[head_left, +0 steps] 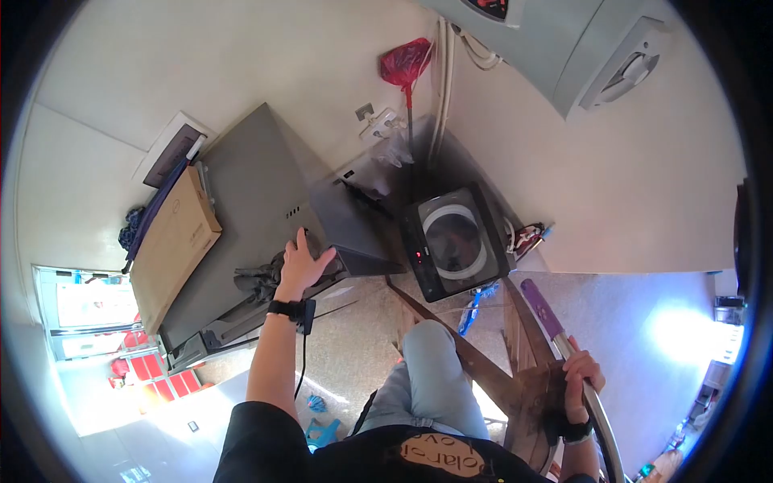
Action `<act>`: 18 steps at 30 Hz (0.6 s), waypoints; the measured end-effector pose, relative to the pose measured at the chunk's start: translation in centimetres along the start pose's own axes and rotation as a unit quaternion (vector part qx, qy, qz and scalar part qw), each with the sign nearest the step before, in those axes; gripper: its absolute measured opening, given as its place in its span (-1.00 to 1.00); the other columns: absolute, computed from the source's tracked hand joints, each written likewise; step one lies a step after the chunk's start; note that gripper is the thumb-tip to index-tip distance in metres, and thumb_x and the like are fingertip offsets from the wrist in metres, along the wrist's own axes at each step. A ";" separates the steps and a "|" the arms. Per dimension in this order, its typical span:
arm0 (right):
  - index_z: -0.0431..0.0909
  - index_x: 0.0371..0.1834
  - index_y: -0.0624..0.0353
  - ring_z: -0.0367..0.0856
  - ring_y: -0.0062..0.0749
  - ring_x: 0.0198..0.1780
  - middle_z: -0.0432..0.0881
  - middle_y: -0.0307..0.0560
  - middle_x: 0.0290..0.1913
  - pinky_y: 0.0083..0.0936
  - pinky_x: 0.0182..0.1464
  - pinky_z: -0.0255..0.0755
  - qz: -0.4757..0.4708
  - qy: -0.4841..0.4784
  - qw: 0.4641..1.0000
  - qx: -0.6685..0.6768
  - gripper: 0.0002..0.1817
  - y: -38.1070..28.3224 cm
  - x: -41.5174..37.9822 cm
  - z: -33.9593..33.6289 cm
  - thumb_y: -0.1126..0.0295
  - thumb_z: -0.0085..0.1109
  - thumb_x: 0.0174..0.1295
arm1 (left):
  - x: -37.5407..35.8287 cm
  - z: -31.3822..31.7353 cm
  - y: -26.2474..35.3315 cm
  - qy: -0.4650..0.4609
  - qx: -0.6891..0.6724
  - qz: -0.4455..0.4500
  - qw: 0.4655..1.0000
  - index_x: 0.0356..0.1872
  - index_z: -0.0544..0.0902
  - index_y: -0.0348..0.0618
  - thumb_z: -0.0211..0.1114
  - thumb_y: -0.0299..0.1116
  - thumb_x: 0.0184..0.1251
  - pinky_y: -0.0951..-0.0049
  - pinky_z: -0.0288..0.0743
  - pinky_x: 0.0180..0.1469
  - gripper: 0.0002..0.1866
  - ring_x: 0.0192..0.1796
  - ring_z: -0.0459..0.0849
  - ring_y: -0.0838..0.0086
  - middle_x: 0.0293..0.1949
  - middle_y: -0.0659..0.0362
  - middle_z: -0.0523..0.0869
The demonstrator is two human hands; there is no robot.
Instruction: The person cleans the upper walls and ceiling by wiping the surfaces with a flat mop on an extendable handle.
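Two grips differ: left hand (300, 264) spread at grey cabinet (254, 181), right hand (581, 374) clamped on pole (598, 419).

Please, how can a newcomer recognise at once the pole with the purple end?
Start at the black washing machine near the middle. Go down and right to the right hand, where the pole slants past. Its purple end sets it apart from the brown wooden frame.

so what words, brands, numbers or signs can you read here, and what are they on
"Polaroid", upside down, distorted at its edges: black shirt
"Love", upside down: same shirt
Too small to read: printing on the cardboard box, marks on the grey unit
Too blurred: red lights on the washing machine
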State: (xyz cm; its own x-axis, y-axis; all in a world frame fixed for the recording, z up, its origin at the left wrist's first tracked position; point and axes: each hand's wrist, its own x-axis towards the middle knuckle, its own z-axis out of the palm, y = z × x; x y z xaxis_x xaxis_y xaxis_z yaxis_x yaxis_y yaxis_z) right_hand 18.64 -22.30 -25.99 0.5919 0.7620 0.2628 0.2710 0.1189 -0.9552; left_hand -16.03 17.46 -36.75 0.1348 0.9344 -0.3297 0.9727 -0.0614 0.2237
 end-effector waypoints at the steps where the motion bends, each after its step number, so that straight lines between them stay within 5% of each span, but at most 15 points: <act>1: 0.27 -0.54 0.09 0.41 -0.43 -0.44 0.39 -0.23 -0.59 0.15 0.24 0.18 -0.006 0.003 1.000 0.004 -0.73 0.2 -0.1 -0.1 0.29 0.09 0.24 | -0.7 -0.4 -0.4 0.002 0.005 0.035 0.999 0.41 -0.01 -0.13 0.29 0.25 -0.03 0.02 0.28 0.21 0.08 0.25 0.29 -0.15 0.23 -0.32 0.25; 8: 0.28 -0.54 0.08 0.43 -0.42 -0.47 0.40 -0.24 -0.62 0.16 0.21 0.23 -0.008 0.009 1.000 0.024 -0.73 0.8 -0.3 -0.4 0.28 0.10 0.24 | -5.0 -0.8 0.2 -0.010 0.112 0.078 0.991 0.41 -0.09 -0.11 0.65 -0.08 -0.52 -0.08 0.16 0.27 0.37 0.38 0.06 -0.11 0.35 -0.26 0.03; 18: 0.30 -0.56 0.08 0.46 -0.41 -0.47 0.41 -0.24 -0.63 0.21 0.22 0.20 -0.007 -0.011 1.000 0.021 -0.77 1.1 -0.4 -0.9 0.36 0.08 0.22 | -3.6 0.1 1.0 -0.022 0.184 0.134 0.974 0.38 -0.05 -0.31 0.60 -0.07 -0.38 0.15 0.12 0.35 0.28 0.41 0.10 0.03 0.38 -0.15 0.06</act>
State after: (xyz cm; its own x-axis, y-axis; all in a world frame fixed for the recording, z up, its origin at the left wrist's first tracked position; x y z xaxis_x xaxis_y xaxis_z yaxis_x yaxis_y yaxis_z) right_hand 19.41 -23.01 -27.02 0.5715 0.7737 0.2734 0.2474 0.1552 -0.9564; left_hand -15.54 14.02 -35.41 0.3932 0.8522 -0.3452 0.9022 -0.4299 -0.0336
